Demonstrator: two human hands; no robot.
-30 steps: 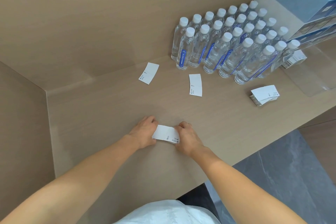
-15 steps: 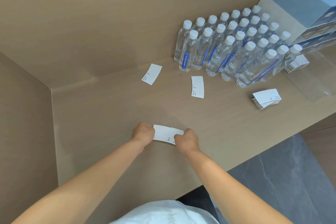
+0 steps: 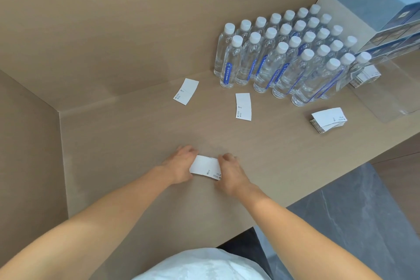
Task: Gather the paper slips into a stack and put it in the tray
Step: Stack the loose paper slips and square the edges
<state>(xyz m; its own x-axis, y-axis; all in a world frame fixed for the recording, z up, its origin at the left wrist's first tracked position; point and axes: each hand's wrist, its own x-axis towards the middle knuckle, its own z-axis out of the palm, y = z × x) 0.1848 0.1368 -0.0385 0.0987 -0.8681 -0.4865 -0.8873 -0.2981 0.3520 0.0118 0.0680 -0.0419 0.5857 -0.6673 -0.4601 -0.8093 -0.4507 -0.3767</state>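
Observation:
A small stack of white paper slips (image 3: 204, 167) lies on the wooden counter, held from both ends. My left hand (image 3: 180, 163) grips its left end and my right hand (image 3: 231, 171) grips its right end. Two single slips lie farther back: one tilted slip (image 3: 186, 91) at the left and one upright slip (image 3: 243, 107) near the bottles. Another stack of slips (image 3: 328, 118) rests at the right. A clear plastic tray (image 3: 391, 98) sits at the far right, with a further bundle of slips (image 3: 366, 76) at its back.
Several water bottles (image 3: 284, 57) with white caps stand in rows at the back right. Blue boxes (image 3: 395, 36) are stacked behind the tray. The counter (image 3: 113, 154) has wooden walls at the left and back; its front edge runs diagonally at the right, with grey floor beyond.
Both hands have stayed on the stack and squeezed closer together on its ends. The camera view has shifted slightly; the loose slips have not moved.

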